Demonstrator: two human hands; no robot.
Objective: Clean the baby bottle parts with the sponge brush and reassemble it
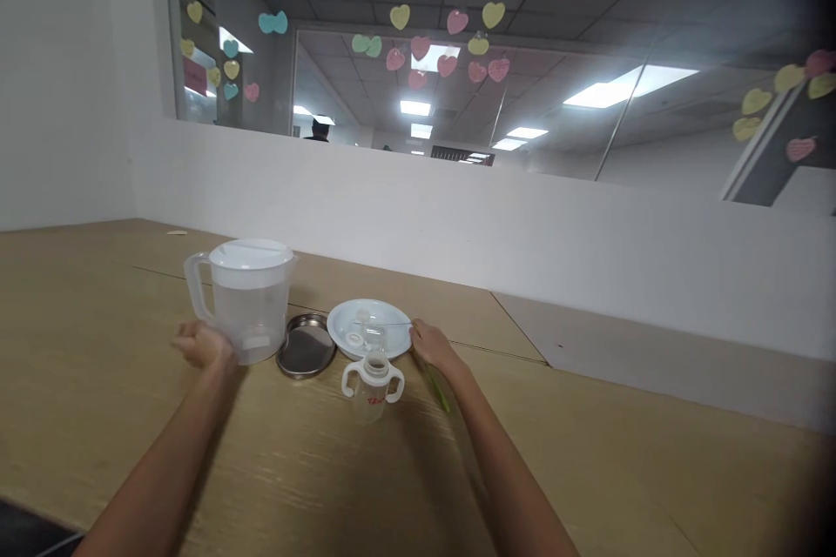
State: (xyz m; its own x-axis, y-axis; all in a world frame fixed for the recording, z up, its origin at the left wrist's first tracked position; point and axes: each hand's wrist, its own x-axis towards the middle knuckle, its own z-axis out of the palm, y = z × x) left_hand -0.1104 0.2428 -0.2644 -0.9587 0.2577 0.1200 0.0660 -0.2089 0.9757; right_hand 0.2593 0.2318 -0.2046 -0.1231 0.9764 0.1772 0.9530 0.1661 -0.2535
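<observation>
My left hand (204, 343) is curled closed beside the lower left of a clear plastic pitcher (252, 313) with a white lid; nothing sticks out of its fingers. At the right rim of a white plate (340, 339), my right hand (432, 343) is closed on a thin rod (392, 325) that reaches left over the plate. Small clear and white bottle parts (372, 335) lie on that plate. In front of it stands an open baby bottle (371, 396) with two white handles and red print. Just below my right hand is a slim green piece (439, 392), perhaps a brush handle.
A round shallow metal tray (306, 348) lies between the pitcher and the plate. The tan tabletop (293, 470) meets a white wall (392, 218) at the back. Above the wall, heart-shaped notes cover a window (535, 104), and a person's head shows behind the glass.
</observation>
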